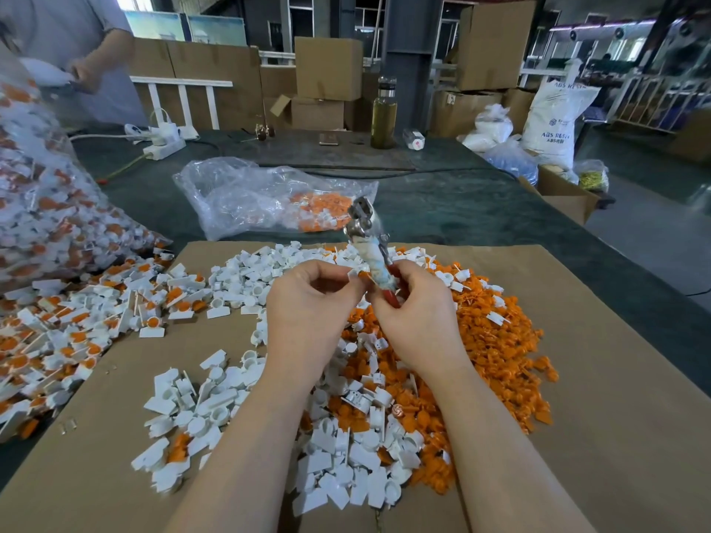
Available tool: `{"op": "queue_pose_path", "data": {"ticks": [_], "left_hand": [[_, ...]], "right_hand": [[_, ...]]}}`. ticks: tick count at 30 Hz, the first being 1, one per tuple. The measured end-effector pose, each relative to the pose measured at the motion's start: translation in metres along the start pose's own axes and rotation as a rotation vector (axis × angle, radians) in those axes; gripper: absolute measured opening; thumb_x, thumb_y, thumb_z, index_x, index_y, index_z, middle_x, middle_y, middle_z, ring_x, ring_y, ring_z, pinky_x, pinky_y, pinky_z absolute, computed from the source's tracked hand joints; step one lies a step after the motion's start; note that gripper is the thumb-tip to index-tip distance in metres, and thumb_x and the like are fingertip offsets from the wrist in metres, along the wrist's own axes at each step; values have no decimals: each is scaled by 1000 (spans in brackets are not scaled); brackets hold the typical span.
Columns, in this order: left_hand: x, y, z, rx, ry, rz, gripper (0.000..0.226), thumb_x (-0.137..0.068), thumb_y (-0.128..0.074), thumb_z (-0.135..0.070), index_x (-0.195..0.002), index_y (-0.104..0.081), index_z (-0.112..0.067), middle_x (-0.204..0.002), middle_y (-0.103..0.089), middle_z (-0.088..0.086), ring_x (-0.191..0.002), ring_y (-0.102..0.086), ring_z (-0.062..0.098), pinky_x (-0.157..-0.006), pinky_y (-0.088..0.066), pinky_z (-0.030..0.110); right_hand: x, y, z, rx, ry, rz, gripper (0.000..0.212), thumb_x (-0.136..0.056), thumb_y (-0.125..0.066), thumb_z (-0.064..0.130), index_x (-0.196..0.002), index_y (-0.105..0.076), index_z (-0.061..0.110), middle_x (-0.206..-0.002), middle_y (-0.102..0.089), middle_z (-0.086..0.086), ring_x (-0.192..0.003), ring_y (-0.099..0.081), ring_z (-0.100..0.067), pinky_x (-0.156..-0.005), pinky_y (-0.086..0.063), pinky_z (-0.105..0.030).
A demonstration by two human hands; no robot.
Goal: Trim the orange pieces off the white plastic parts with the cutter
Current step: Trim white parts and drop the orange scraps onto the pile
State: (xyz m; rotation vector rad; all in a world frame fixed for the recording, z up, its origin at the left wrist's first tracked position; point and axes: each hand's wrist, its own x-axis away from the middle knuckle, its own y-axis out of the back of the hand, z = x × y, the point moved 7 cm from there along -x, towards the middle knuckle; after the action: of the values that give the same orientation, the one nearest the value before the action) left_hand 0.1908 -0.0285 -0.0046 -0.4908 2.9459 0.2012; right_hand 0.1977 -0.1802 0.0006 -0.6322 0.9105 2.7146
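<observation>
A tall glass bottle of yellowish liquid (383, 113) stands on the dark green table cover (442, 201), with a small clear plastic bottle (414, 138) lying just beside it. A white power strip (164, 145) sits further left on the cover. Brown cardboard boxes (328, 69) are stacked behind the table. A white printed resin sack (552, 121) stands at the right.

"ABS RESIN" on white sack (554, 121)

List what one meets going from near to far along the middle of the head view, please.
white plastic parts → left hand and right hand → cutter → clear bag → bottle → cardboard boxes
</observation>
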Motion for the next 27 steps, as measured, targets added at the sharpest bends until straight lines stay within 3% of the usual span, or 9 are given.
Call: {"op": "queue_pose_path", "data": {"ticks": [7, 12, 17, 22, 27], "left_hand": [[-4, 4, 1, -7, -12, -8, 10, -82, -80, -22, -78, -71, -24, -68, -73, -8, -65, -70, 8, -62, -55, 21], [-7, 5, 6, 210, 52, 35, 10, -84, -75, -9, -81, -70, -16, -66, -73, -6, -67, -73, 10, -63, -54, 16], [-9, 8, 6, 318, 49, 28, 9, -86, -72, -6, -83, -69, -13, -66, -73, -7, -66, -72, 9, -62, -53, 13], [-13, 14, 5, 349, -16, 17, 11, -89, -69, -5, -83, -68, -13, -65, -71, -8, -66, -70, 6, -66, -54, 15], [-17, 18, 4, 387, -52, 30, 11, -91, -65, -4, -84, -67, -13, -65, -69, -10, -64, -66, 4, -67, -53, 16]], "right_hand": [[-1, -3, -3, -87, -48, 109, 11, -88, -64, 21, -99, -66, 20, -75, -61, 12, -67, -56, -3, -56, -43, -16], [0, -1, -5, -156, -99, 194, 11, -88, -64, 18, -99, -66, 18, -85, -68, 4, -77, -63, -12, -72, -55, -35], [4, -3, -5, -172, -117, 304, 9, -86, -66, 17, -94, -64, 13, -87, -67, -9, -81, -62, -25, -74, -51, -42], [8, -7, -3, -184, -111, 446, 11, -85, -68, 15, -93, -62, 21, -85, -66, 0, -77, -61, -13, -72, -48, -33], [12, -14, 0, -152, -122, 556, 18, -85, -69, 18, -98, -60, 24, -84, -63, 3, -73, -59, -12, -70, -47, -32]]}}
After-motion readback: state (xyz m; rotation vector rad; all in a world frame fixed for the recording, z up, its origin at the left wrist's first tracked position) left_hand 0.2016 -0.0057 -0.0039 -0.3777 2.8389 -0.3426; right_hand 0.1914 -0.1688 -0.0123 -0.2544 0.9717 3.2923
